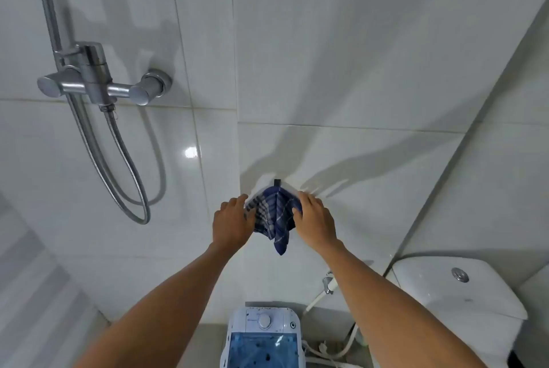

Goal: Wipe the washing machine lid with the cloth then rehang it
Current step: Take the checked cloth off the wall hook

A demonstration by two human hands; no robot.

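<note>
Both hands are up at the hook point(277, 182): left hand point(233, 223) and right hand point(315, 219) each pinch a side of the checked cloth point(274, 217) draped there, directly above the washing machine lid point(263, 350). Taking down or rehanging, hard to call; next move needs a steady grip.

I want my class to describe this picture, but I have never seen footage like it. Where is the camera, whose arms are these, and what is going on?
It is one picture, from a wide-angle camera worn on a person's head, looking forward and down, so the arms are the wearer's own. The left hand and right hand touch a blue checked cloth hanging from a dark hook on the tiled wall. Below stands a small washing machine with a see-through blue lid. A shower mixer is at left, a toilet cistern at right.
</note>
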